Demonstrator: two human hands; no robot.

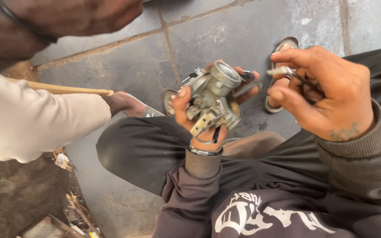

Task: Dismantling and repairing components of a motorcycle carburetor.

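My left hand [199, 119] is clamped on a metal carburetor [212, 94], held above my lap over the tiled floor [124, 66]. My right hand [327, 94], just beside it, pinches a small metal part [281, 70]. Another person's arm [36, 119] crowds the left edge; the floor ahead is open.

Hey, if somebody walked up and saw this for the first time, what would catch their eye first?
Most likely the grimy metal carburetor at the centre, held up in the left hand over the person's lap. Just right of it, the right hand pinches a small thin metal part. At the left edge, another person's pale trouser leg and a wooden stick come into view above the paved floor.
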